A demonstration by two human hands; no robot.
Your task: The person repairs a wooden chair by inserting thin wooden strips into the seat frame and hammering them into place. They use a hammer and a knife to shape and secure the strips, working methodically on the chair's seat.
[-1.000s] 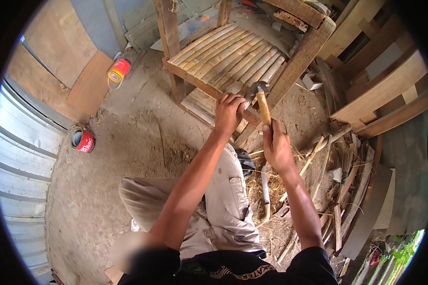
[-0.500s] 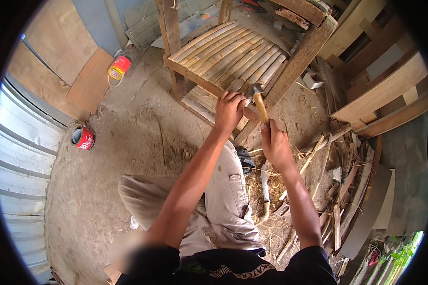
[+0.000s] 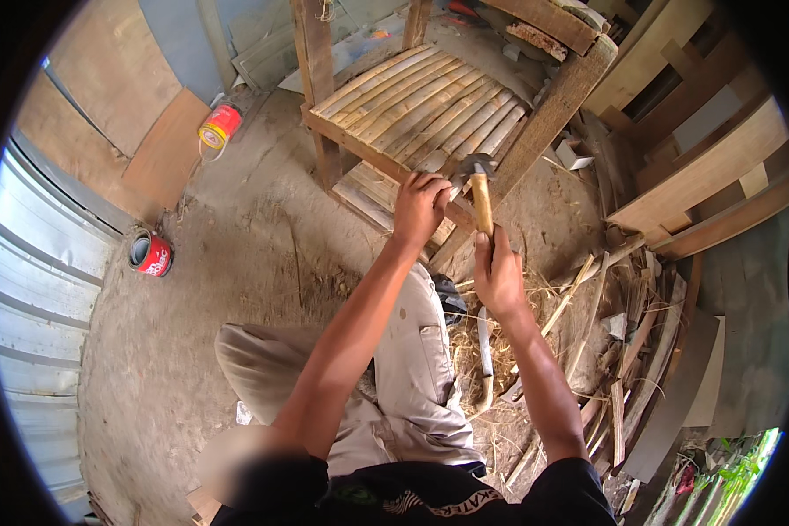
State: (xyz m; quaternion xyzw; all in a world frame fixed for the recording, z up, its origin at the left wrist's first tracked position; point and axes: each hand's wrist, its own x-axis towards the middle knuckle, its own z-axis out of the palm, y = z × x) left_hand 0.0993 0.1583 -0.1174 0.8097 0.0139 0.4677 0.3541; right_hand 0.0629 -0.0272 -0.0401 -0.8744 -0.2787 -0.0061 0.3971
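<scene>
A wooden chair-like frame [image 3: 359,147] with a seat of bamboo slats [image 3: 416,98] stands in front of me. My left hand [image 3: 419,210] rests at the near front rail, fingers curled and pressed together by the slat ends. Whatever is pinched there is too small or hidden to make out. My right hand [image 3: 501,273] is wrapped round the wooden handle of a hammer [image 3: 482,203]. Its dark metal head is just right of my left fingertips, near the frame's corner post [image 3: 548,131].
A long blade with a wooden handle [image 3: 485,346] lies among shavings by my right leg. Wood strips and offcuts [image 3: 644,342] are piled at the right. Two red cans [image 3: 153,255] stand on the dirt floor at left, near corrugated metal [image 3: 39,298] and plywood sheets [image 3: 105,79].
The hammer head has shifted slightly to the right, away from my left fingertips, and its handle is more upright. My left hand stays at about the same place on the rail.
</scene>
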